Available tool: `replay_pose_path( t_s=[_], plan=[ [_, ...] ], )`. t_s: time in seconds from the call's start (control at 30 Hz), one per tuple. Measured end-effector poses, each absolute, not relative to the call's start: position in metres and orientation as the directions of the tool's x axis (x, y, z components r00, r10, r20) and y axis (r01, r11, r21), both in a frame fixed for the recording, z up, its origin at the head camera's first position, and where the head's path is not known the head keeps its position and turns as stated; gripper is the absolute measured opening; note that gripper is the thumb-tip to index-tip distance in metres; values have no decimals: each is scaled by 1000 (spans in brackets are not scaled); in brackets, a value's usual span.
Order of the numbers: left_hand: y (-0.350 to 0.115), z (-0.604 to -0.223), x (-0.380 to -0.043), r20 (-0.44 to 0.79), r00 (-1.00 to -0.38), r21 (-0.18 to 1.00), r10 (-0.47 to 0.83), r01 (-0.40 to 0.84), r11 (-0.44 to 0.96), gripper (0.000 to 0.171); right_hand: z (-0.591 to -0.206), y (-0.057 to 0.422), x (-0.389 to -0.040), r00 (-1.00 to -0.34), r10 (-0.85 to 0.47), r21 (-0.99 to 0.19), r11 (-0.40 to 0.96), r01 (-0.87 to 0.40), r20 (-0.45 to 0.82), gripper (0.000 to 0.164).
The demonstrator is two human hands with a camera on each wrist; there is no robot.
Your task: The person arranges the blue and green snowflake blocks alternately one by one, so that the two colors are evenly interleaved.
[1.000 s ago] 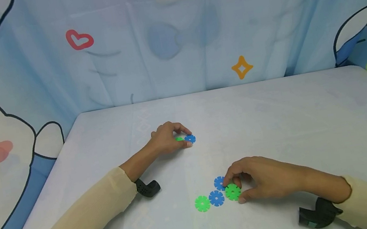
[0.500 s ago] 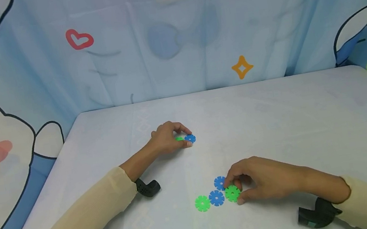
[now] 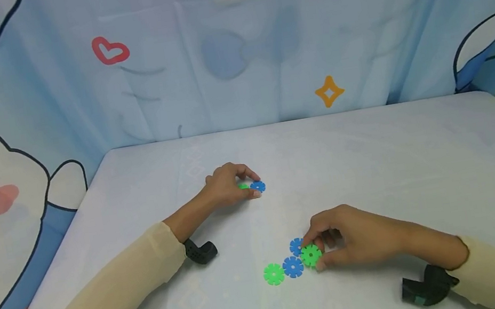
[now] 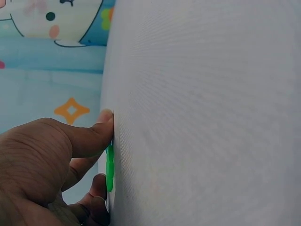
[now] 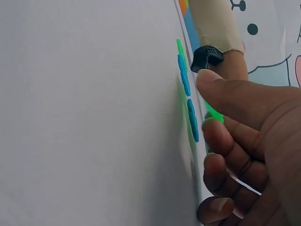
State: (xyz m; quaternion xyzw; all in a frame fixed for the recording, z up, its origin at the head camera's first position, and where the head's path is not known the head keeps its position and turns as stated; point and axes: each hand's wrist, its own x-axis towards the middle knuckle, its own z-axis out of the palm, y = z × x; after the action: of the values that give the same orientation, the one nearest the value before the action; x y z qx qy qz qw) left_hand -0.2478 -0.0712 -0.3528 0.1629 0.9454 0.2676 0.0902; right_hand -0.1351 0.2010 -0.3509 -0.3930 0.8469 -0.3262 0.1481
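Note:
My left hand [image 3: 228,185] is at the table's far middle, its thumb and index finger pinching the edges of a blue notched plastic disc [image 3: 258,187]. A green notched disc [image 3: 243,186] lies partly hidden in that hand; its edge [image 4: 110,169] also shows in the left wrist view. Nearer the front, my right hand [image 3: 362,236] pinches another green notched disc [image 3: 311,256] between thumb and fingers. In the right wrist view this green disc [image 5: 215,113] is raised off the cloth. Beside it lie two blue discs [image 3: 293,266] and one green disc [image 3: 274,274].
A white cloth [image 3: 399,163] covers the table. Behind it hangs a blue printed curtain [image 3: 258,99]. Black wrist cameras [image 3: 201,252] are strapped at both sleeves.
My right hand has lifted the green disc a little, up and slightly left, over the blue discs. My left hand holds its place; the whole view has shifted slightly.

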Motion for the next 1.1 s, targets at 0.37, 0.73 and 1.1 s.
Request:
replay_pose_path(
  t_s=[0.37,0.73,1.1],
  plan=[
    [-71,-352,-249,-92,-935,521,343,248,817,28,-345,202,-171,-724,-665,-607,503,-616,183,29],
    [-71,-355,-251,-85,-933,538,351,253,804,28,-349,179,-227,-793,-571,-622,548,-560,211,32],
    [-72,-355,-253,-77,-925,538,371,275,797,29,-360,162,-257,-849,-506,-599,636,-486,150,30]
  ],
)
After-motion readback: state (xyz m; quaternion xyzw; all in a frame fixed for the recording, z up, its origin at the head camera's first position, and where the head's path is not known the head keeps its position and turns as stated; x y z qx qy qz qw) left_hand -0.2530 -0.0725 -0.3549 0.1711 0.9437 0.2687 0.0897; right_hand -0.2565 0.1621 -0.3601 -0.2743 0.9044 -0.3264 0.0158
